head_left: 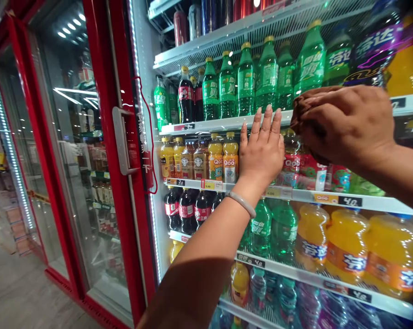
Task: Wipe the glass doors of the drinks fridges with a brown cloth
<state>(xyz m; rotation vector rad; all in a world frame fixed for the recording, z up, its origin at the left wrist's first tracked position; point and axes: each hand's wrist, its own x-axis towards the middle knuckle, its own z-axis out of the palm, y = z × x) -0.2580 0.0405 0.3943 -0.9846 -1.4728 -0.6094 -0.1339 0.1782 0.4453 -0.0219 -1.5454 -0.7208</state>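
Note:
My left hand [262, 151], with a pale bangle [241, 204] on its wrist, is raised palm-forward before the shelves of a drinks fridge. Its fingers are extended and slightly apart, holding nothing; it seems to lie flat against a glass pane, though contact is hard to make out. To the right, my right hand [355, 121] is closed around a bunched brown cloth [304, 103], somewhat blurred. Behind the hands stand green soda bottles [266, 75] on the upper shelf [209, 125] and small juice bottles [216, 157] below. Some bottles are hidden by my hands and arms.
At left are red-framed glass doors [105, 137] with a pale vertical handle [122, 141]. Large orange soda bottles [346, 242] and dark cola bottles [187, 209] fill lower shelves. Cans [194, 22] stand on top. Grey floor [31, 297] shows at lower left.

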